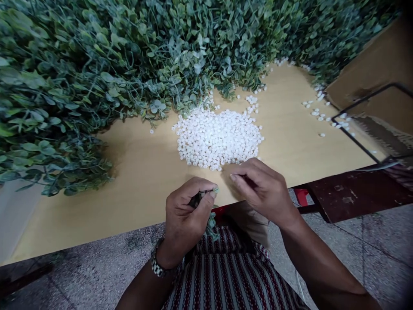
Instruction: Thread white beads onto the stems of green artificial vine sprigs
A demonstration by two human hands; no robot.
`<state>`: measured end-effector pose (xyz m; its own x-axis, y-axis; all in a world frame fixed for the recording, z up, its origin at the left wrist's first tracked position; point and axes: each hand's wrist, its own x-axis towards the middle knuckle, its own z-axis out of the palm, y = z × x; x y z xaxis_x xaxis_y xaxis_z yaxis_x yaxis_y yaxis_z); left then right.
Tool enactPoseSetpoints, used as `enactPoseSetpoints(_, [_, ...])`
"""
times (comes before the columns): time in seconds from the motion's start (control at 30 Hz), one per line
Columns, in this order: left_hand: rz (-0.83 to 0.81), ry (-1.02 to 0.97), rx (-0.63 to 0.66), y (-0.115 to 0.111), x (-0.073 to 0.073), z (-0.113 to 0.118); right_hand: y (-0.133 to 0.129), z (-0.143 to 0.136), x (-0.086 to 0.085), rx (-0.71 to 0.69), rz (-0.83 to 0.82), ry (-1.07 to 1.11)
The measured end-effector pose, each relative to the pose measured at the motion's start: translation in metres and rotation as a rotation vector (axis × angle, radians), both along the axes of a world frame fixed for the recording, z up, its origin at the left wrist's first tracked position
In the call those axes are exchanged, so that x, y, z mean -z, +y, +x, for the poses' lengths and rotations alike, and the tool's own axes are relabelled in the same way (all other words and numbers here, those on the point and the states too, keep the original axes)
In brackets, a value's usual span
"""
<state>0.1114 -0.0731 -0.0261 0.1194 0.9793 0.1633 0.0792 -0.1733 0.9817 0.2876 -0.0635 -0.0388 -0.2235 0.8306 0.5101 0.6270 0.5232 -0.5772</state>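
Note:
My left hand [190, 213] is closed around a green leafy sprig [211, 226]; its tip sticks out between thumb and forefinger and its leaves hang below the hand. To the right, my right hand [263, 187] has thumb and forefinger close together at the near edge of a pile of small white beads [219, 137]; whether something is between its fingertips is too small to tell. The pile lies on the wooden tabletop [145, 185], just beyond both hands, which are apart from each other.
A thick mass of green artificial foliage [145, 56] covers the back and left of the table. Loose white beads [318, 114] lie at the right, near a cardboard box [380, 73] and a dark metal frame [355, 144]. A dark red bench [361, 193] stands below the table's right edge.

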Motion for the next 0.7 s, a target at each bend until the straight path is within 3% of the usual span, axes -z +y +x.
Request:
enactPoseSetpoints(0.13, [-0.033,-0.04,0.033,0.0,-0.002,0.006,-0.009,-0.006,-0.004,-0.071,-0.286,0.543])
enactPoseSetpoints(0.23, [-0.067,-0.068,0.057,0.001,-0.004,0.012,-0.014,-0.012,-0.002,-0.043,-0.409,0.734])
enactPoseSetpoints(0.7, [-0.165,-0.102,0.036,0.003,-0.012,0.027,-0.02,-0.011,0.006,-0.056,-0.442,0.835])
